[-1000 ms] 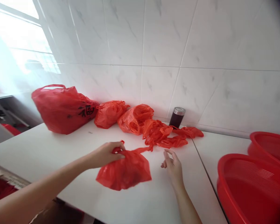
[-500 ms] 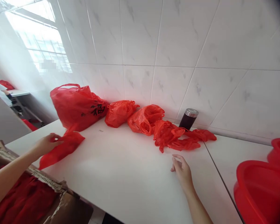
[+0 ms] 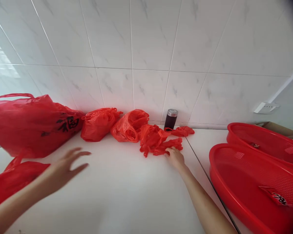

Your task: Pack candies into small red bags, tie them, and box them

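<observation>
My left hand (image 3: 63, 167) hovers open over the white table (image 3: 127, 195), fingers spread, holding nothing. Just left of it lies a filled red plastic bag (image 3: 12, 182) at the table's edge. My right hand (image 3: 175, 156) reaches forward, and its bent fingers close on the near edge of a crumpled pile of empty red bags (image 3: 158, 141). Behind the pile stands a dark flask with a silver lid (image 3: 171, 118).
A big full red bag with black characters (image 3: 34, 120) sits at the far left. A knotted red bag (image 3: 97, 123) and an open one (image 3: 129, 125) lie by the tiled wall. Two stacked red mesh baskets (image 3: 254, 182) fill the right side.
My left hand carried the filled red bag to the left, let it go and opened. My right hand moved forward from the bare table to the pile of empty bags.
</observation>
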Demonstrator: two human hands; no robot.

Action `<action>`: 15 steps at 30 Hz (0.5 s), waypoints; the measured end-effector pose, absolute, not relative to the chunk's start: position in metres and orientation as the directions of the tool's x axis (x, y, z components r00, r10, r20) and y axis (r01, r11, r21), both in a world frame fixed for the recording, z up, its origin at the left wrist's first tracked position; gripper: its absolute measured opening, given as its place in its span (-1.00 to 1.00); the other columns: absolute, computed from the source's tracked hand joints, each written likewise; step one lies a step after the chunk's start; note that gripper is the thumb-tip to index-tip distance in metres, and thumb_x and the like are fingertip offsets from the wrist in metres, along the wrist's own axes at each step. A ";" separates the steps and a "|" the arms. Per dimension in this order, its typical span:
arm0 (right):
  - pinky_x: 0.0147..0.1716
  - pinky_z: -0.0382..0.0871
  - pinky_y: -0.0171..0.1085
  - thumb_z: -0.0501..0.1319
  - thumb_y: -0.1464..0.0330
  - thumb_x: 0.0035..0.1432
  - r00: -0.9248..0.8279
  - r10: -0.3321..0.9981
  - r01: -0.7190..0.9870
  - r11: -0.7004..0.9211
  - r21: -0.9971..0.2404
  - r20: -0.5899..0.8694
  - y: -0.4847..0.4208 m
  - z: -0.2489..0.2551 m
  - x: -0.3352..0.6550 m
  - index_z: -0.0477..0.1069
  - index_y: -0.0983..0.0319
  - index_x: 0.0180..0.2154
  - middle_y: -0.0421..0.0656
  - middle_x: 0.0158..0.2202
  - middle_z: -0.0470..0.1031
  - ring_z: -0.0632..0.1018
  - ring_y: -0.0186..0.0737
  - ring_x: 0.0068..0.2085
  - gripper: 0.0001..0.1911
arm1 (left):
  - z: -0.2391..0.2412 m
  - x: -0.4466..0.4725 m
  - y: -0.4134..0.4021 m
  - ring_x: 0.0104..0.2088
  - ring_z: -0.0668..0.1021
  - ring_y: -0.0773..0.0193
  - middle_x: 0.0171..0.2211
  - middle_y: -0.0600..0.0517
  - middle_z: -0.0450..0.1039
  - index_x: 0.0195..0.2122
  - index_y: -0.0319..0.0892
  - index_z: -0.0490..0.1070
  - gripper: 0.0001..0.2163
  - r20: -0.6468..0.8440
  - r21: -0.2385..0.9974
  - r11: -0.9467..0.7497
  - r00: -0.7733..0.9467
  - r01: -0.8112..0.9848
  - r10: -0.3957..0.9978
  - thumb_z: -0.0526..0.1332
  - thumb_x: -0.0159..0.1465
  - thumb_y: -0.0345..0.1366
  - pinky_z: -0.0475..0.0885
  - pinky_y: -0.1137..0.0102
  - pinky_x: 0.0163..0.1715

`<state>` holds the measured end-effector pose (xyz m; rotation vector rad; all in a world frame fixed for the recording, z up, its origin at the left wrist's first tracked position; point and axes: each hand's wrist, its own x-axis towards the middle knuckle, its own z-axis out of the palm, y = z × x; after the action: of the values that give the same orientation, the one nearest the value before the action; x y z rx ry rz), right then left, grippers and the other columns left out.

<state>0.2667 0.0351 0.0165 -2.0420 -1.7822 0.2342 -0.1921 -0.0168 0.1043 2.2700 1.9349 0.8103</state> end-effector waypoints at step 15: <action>-0.23 0.32 -0.30 0.04 0.09 0.27 0.370 0.831 0.391 0.266 -0.881 0.415 -0.060 0.114 0.296 0.38 0.20 -0.21 -0.15 -0.23 0.50 0.48 -0.21 -0.20 -0.67 | 0.043 0.134 0.054 0.23 0.27 -0.05 0.22 -0.15 0.24 0.09 -0.10 0.36 -0.61 0.199 0.705 -0.493 0.525 0.510 0.828 0.20 0.21 -0.35 0.16 -0.02 0.18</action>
<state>0.2963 -0.0599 0.1139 -1.3405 -1.2313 0.4312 0.1344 0.0541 0.0434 2.1843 1.0826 0.7131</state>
